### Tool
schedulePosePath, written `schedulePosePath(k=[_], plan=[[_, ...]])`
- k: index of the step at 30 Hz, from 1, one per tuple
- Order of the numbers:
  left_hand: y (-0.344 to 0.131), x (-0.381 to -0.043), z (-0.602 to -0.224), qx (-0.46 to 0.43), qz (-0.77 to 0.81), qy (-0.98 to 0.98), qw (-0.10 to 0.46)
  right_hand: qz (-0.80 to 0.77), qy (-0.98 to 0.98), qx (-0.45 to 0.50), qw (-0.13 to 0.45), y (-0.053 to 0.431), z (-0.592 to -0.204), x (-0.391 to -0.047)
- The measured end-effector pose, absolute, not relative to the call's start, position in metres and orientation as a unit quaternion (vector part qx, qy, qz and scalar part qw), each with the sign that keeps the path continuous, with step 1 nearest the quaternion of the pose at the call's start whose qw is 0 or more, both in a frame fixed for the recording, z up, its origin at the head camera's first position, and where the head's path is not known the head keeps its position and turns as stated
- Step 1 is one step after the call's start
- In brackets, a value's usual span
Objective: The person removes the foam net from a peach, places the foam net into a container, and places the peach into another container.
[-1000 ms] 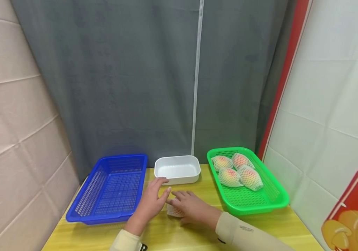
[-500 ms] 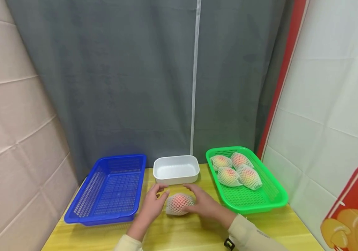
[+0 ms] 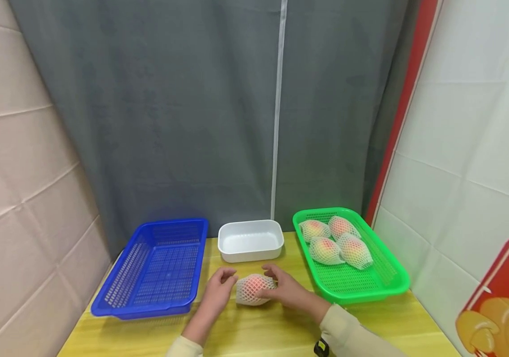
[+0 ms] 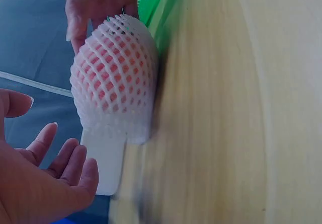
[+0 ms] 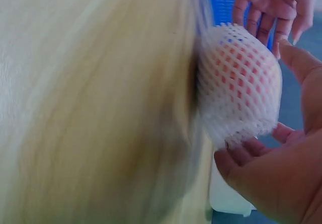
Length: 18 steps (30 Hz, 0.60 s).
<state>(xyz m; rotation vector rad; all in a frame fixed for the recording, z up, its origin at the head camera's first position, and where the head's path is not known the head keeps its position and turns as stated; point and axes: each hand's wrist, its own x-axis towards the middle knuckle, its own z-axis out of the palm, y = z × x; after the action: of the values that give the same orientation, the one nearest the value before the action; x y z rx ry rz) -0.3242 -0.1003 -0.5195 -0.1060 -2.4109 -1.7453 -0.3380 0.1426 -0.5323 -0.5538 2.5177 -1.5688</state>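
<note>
A reddish round fruit in a white foam net (image 3: 254, 288) lies on the wooden table between the two hands; its exact kind is veiled by the netting. My right hand (image 3: 292, 292) curves loosely round its right end, thumb against the net in front and fingers behind. In the right wrist view those fingers (image 5: 297, 58) bend about the netted fruit (image 5: 241, 78). To the left, my left hand (image 3: 216, 292) stays apart from it, fingers relaxed and slightly bent. The left wrist view shows that hand (image 4: 45, 178) holding nothing beside the fruit.
A blue basket (image 3: 203, 248) with nothing in it stands at the left. Behind the hands is a white tray (image 3: 250, 256). The green basket (image 3: 393, 292) at the right holds several netted fruits (image 3: 326, 250). A grey curtain (image 3: 169, 124) closes off the back.
A second ago my right hand covered most of the fruit. It has since drawn back to the right, leaving the fruit exposed. My left hand has shifted slightly down, away from the white tray.
</note>
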Motion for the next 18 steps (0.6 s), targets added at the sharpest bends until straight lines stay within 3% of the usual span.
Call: schedulePosePath(k=[18], plan=[[-0.106,-0.332,-0.529,-0.026,-0.573,-0.818,0.047,-0.503,0.84,-0.199,0.04,0.123,-0.545,-0.339]])
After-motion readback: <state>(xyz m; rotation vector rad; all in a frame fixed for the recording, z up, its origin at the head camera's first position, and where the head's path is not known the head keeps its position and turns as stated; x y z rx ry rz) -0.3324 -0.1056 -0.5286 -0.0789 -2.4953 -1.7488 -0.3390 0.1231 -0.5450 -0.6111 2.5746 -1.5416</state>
